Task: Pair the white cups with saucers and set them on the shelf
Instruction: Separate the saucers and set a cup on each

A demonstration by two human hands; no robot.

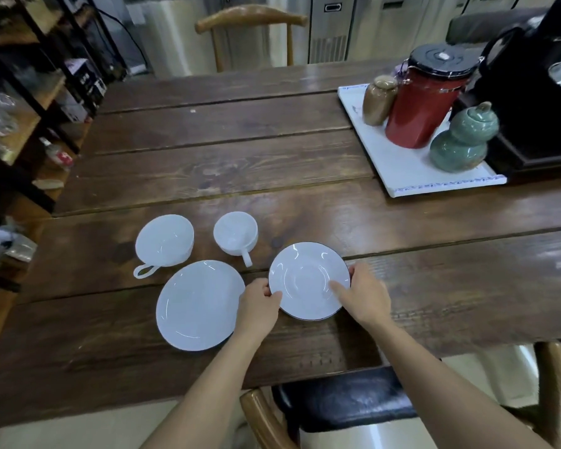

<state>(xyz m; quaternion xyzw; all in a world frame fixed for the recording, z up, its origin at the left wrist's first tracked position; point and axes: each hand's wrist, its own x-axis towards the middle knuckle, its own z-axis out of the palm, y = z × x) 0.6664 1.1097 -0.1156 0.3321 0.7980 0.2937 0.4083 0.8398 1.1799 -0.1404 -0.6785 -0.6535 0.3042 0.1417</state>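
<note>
Two white cups stand on the dark wooden table (227,150): a wide cup (164,240) on the left with its handle toward me, and a smaller cup (235,232) to its right. A large white saucer (198,304) lies in front of them. A smaller saucer (306,277) with a dark rim lies to the right. My left hand (259,306) grips its left edge and my right hand (365,294) grips its right edge, thumb resting on the saucer's face. A metal and wood shelf (42,102) stands at the far left.
A white tray (402,170) at the back right bears a red canister (425,95), a brown jar (378,100) and a green gourd-shaped jar (463,140). A black appliance (531,102) stands beside it. One wooden chair (251,30) stands across the table, another (337,406) right below me.
</note>
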